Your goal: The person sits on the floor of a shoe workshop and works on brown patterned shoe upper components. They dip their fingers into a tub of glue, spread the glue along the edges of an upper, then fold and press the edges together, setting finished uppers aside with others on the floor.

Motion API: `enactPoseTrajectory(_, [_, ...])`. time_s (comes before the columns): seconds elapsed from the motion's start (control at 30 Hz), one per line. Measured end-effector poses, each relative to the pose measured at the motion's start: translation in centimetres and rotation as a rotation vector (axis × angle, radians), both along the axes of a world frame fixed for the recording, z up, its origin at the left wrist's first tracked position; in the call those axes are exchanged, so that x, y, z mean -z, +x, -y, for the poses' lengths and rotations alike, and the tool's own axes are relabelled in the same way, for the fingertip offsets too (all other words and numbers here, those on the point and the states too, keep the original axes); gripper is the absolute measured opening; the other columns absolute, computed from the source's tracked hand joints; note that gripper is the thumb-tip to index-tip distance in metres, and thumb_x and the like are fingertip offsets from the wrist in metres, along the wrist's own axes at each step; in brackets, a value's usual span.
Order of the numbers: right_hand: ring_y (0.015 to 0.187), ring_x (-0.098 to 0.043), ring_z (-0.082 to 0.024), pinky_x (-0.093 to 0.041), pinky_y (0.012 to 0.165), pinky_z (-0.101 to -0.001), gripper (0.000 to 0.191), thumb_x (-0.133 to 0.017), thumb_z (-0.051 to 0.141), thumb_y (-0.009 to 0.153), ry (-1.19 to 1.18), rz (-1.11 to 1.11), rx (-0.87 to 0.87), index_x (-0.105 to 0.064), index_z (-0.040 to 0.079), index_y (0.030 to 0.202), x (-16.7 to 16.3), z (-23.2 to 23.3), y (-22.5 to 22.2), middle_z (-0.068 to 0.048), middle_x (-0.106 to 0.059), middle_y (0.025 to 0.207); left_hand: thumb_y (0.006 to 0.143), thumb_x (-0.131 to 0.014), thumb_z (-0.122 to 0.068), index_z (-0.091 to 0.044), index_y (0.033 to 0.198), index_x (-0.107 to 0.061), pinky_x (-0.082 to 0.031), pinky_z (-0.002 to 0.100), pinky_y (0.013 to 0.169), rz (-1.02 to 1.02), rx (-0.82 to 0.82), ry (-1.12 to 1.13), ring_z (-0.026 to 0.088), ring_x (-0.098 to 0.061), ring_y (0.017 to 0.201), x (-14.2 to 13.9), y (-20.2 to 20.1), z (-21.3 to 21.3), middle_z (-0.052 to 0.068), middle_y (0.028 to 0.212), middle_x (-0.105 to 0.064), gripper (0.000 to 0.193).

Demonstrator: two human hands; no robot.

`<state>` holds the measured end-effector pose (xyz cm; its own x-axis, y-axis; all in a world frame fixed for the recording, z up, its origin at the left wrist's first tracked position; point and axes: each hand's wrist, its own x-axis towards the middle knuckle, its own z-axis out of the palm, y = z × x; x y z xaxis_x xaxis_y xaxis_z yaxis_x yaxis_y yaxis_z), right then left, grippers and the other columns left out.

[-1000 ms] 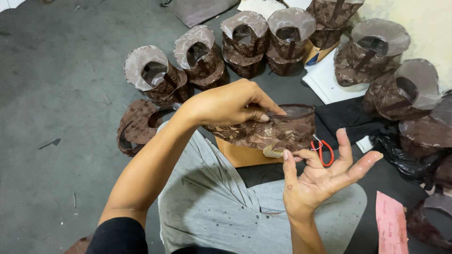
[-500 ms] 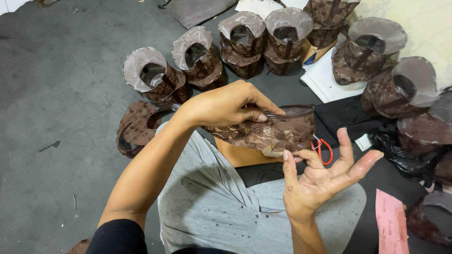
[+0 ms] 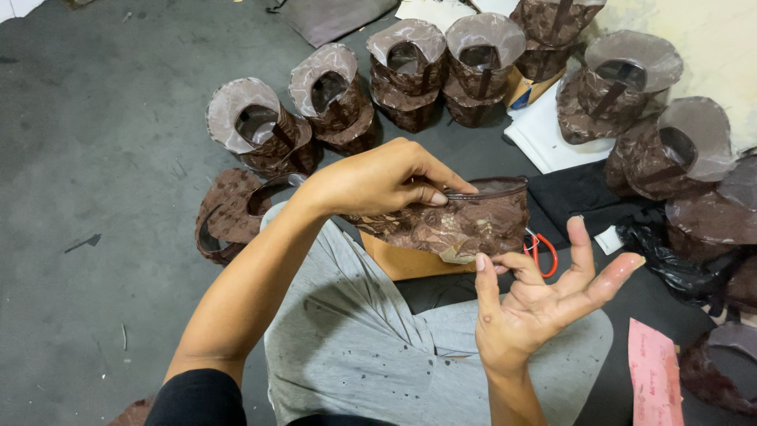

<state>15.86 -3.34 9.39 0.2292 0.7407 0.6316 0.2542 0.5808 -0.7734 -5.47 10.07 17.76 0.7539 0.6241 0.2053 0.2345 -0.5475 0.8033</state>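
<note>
Grey, speckled cloth (image 3: 371,347) covers the person's lap at the bottom of the view. Just above it the right hand (image 3: 544,304) is spread wide, palm up, with only thumb and forefinger pinching the lower edge of a brown patterned pouch (image 3: 457,221). The left hand (image 3: 378,181) comes in from above and grips the pouch's upper edge, thumb pressed at the zip line; what is inside the pouch cannot be seen. Behind the pouch lies a tan cardboard piece (image 3: 402,260), and red-handled scissors (image 3: 540,248) peek out beside the right fingers. A pink paper slip (image 3: 654,379) lies near the lower right corner of the floor (image 3: 95,158). A black plastic bag (image 3: 670,260) and black cloth (image 3: 579,193) sit to the right. Farther off, brown patterned hats (image 3: 331,95) stand upturned in small stacks, arcing from the left round to the right edge, their grey-lined hollows open. White paper (image 3: 544,130) lies among them, and a grey cushion (image 3: 335,16) rests at the far edge.
</note>
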Motion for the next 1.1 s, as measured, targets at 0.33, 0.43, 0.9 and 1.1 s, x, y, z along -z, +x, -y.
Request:
enactPoseTrajectory(0.33, [0.146,-0.042,-0.027,-0.059,0.087,-0.0313,0.123,-0.071,-0.028,0.081,-0.055,-0.017,0.060,0.010,0.018,0.160,-0.7,0.1,-0.3,-0.019,0.008,0.171,0.087,-0.066,0.004,-0.008,0.128,-0.069,-0.058,0.031,0.082,0.018,0.003,0.012,0.018,-0.076,0.089,0.4,-0.1,0.0,0.017,0.109,-0.077,0.043])
enactPoseTrajectory(0.43, [0.125,-0.053,-0.020,-0.058,0.086,-0.0264,0.123,-0.072,-0.029,0.090,-0.029,-0.057,-0.036,0.010,0.023,0.166,-0.7,0.1,-0.2,-0.012,-0.004,0.172,0.087,-0.068,0.003,-0.008,0.127,-0.069,-0.058,0.031,0.082,0.011,-0.003,0.003,0.019,-0.076,0.087,0.4,-0.1,0.0,0.016,0.109,-0.077,0.041])
enactPoseTrajectory(0.9, [0.135,-0.048,-0.021,-0.059,0.086,-0.0266,0.123,-0.072,-0.029,0.091,-0.018,-0.045,-0.025,0.008,0.024,0.167,-0.9,0.0,-0.3,-0.007,0.003,0.175,0.087,-0.069,0.002,-0.007,0.128,-0.069,-0.057,0.033,0.084,0.026,0.000,0.021,0.022,-0.076,0.093,0.4,0.0,0.3,0.017,0.109,-0.077,0.042])
enactPoseTrajectory(1.1, [0.117,-0.059,-0.025,-0.061,0.090,-0.0295,0.109,-0.067,-0.019,0.098,-0.049,-0.116,-0.059,0.013,0.017,0.163,-1.2,0.2,-0.3,-0.020,-0.008,0.168,0.086,-0.069,0.002,-0.007,0.128,-0.069,-0.056,0.038,0.086,0.052,-0.015,0.083,0.029,-0.073,0.098,1.3,0.1,0.2,0.017,0.109,-0.074,0.043])
